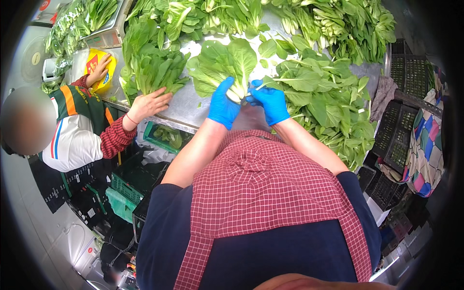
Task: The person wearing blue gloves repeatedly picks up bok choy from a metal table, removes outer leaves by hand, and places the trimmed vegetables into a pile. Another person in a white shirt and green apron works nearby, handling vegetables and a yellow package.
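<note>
My left hand (224, 104), in a blue glove, grips a bunch of leafy greens (217, 67) by its pale stems, thumb laid across them. The leaves fan out away from me above the metal table (185, 105). Close on the right, my blue-gloved right hand (270, 102) has its fingers bent in and pinched at the side of the stem base. Its fingertips are partly hidden. Just beyond that hand, a small leaf (270, 82) shows. A large heap of loose leafy greens (326, 98) spreads to the right of my right hand.
At left, a co-worker's hand (150, 105) rests against piled greens (152, 65); the other hand (98, 70) lies on a yellow packet (103, 79). More greens (340, 29) line the far side. Green crates (127, 181) stand below left, black crates (393, 127) at right beside a grey cloth (383, 96).
</note>
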`<action>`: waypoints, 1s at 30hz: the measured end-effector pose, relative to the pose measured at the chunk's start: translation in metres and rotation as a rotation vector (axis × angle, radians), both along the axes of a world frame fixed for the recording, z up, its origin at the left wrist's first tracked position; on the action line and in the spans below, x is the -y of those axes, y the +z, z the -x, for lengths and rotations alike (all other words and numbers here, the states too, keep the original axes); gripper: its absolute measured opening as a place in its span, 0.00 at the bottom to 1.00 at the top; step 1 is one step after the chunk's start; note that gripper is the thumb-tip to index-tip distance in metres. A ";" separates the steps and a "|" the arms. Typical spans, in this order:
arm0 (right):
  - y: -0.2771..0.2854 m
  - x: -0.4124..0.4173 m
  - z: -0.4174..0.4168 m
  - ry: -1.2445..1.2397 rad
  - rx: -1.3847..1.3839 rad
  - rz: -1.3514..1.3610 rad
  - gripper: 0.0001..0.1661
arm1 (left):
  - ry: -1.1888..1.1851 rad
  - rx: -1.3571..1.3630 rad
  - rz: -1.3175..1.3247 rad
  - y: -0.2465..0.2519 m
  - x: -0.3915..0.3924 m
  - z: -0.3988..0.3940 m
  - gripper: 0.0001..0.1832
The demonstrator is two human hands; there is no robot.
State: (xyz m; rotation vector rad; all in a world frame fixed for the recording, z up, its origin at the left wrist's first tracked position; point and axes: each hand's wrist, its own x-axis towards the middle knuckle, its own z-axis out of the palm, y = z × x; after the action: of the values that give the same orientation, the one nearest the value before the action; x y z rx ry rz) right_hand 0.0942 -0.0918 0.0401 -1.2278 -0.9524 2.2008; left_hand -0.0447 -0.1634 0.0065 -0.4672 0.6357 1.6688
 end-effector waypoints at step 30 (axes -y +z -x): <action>-0.004 0.009 0.010 -0.097 -0.043 -0.155 0.15 | 0.081 -0.043 -0.029 0.024 0.011 0.021 0.18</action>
State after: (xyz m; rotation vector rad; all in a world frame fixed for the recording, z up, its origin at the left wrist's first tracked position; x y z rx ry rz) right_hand 0.0841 -0.1006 0.0356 -1.1273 -1.0042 2.0298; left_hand -0.0657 -0.1746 0.0307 -0.4427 0.6304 1.7669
